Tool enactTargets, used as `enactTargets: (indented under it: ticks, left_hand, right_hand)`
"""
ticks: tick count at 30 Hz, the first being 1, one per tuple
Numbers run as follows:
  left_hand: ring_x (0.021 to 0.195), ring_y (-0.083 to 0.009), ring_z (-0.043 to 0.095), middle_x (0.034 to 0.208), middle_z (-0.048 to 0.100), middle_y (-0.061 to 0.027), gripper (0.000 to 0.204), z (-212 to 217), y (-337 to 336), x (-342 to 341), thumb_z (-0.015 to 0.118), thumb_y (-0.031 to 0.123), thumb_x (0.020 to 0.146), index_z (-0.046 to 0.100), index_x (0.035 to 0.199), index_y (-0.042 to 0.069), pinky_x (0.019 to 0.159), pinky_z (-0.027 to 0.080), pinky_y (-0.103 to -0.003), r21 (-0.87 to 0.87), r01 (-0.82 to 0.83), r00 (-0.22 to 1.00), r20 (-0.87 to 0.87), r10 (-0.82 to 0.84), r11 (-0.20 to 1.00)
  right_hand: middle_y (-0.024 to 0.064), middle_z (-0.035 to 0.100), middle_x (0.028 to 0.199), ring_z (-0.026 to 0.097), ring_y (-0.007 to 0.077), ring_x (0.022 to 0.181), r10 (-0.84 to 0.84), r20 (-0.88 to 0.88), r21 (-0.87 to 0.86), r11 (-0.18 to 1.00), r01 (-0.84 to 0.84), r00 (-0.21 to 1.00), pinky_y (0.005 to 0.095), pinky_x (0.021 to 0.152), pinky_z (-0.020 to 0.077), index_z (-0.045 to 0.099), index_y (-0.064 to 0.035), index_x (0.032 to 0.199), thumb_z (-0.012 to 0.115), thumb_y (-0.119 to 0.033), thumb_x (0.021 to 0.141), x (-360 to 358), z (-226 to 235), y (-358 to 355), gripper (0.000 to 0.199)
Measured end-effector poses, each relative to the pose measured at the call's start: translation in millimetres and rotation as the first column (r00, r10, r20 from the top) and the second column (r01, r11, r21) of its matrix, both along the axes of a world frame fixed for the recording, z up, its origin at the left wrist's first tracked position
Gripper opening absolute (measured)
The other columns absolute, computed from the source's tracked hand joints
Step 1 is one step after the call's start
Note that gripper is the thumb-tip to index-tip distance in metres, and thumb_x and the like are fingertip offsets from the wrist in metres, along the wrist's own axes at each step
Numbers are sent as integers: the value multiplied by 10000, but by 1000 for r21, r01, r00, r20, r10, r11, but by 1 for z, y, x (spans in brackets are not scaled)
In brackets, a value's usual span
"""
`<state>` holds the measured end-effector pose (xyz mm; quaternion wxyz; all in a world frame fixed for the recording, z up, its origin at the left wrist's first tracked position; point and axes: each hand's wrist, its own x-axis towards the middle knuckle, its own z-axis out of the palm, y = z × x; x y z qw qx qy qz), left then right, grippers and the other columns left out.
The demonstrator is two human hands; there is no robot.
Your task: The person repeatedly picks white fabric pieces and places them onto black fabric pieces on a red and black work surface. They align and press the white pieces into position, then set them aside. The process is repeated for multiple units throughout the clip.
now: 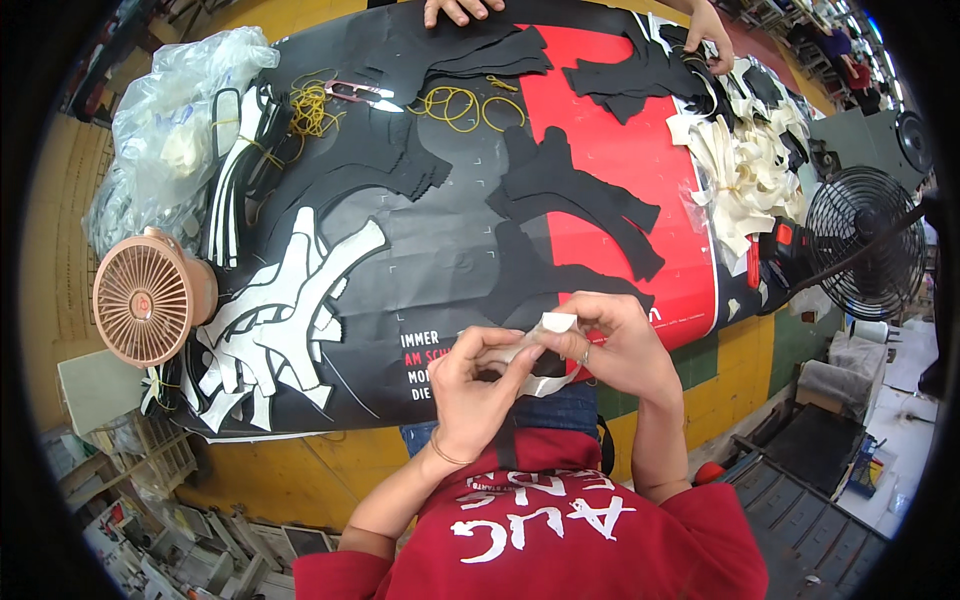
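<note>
Close in front of my body, a curved strip of white sheet material (558, 322) is bent between my two hands. My left hand (472, 388) pinches one stretch of it with thumb and fingers. From the other side, my right hand (628, 345) grips it near its upturned white end; a ring shows on one finger. Part of the strip is hidden behind my fingers. Just beyond my hands, black cut pieces (575, 190) lie in overlapping stacks. Left of them is a loose pile of white branching cut pieces (290, 345).
Yellow rubber bands (447, 108) and thread snips (365, 94) lie toward the far side. A bundled plastic bag (190, 120) and a pink fan (145, 300) stand left. At right are cream pieces (735, 185) and a black fan (865, 235). Another person's hands (708, 38) reach over the far edge.
</note>
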<state>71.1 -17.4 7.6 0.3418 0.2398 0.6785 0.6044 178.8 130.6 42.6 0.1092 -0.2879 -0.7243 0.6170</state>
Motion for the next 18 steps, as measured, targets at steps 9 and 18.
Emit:
enactTargets:
  ticks: [9, 18]
  left_hand:
    - [935, -274, 598, 1122, 624, -85, 386, -14, -22, -26, 818, 117, 763, 719, 1136, 113, 828, 464, -394, -169, 13, 529, -835, -151, 985]
    - [945, -279, 592, 1161, 609, -82, 372, -21, -22, -25, 788, 102, 781, 718, 1145, 135, 827, 455, -404, -231, 41, 457, -861, -224, 972]
  right_hand:
    - [50, 622, 706, 505, 73, 631, 46, 165, 220, 972, -83, 985, 260, 568, 409, 690, 47, 993, 716, -91, 932, -36, -13, 14, 153]
    - [123, 642, 831, 623, 178, 653, -24, 22, 482, 876, 11, 999, 316, 596, 487, 678, 37, 1016, 692, -50, 929, -37, -27, 0, 124]
